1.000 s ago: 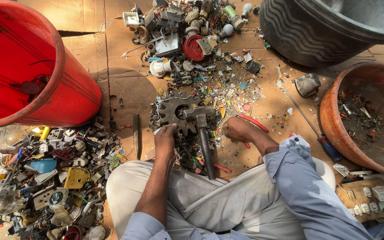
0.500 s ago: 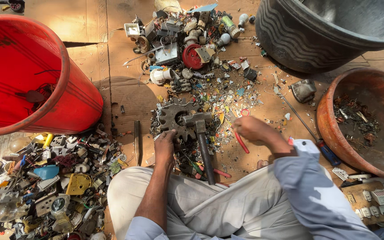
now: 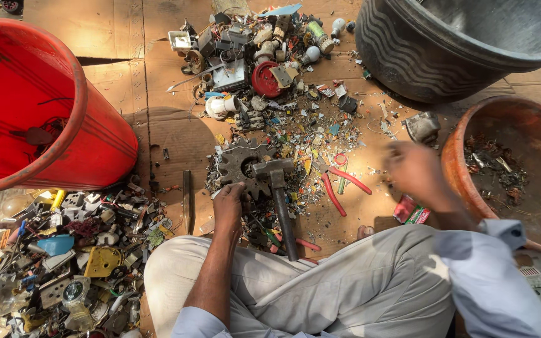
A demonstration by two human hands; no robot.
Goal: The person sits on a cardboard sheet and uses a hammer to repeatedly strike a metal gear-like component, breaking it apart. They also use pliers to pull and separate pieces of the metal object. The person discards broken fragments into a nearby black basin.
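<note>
Scrap sorting on a cardboard floor, seen from above a seated person.

The left hand point(image 3: 230, 203) rests on the lower edge of a toothed metal gear point(image 3: 240, 164), fingers curled loosely against it; a hammer point(image 3: 278, 191) lies across the gear with its handle towards the lap. The right hand point(image 3: 416, 168) is blurred above the cardboard near the brown tub point(image 3: 455, 147), and whether its grip holds anything cannot be told. Red-handled pliers point(image 3: 338, 183) lie between the hands. A judgement on progress: sorted parts already fill the heap point(image 3: 64, 263) at the left, while the unsorted pile point(image 3: 252, 56) beyond the gear looks largely untouched, so much remains.
</note>
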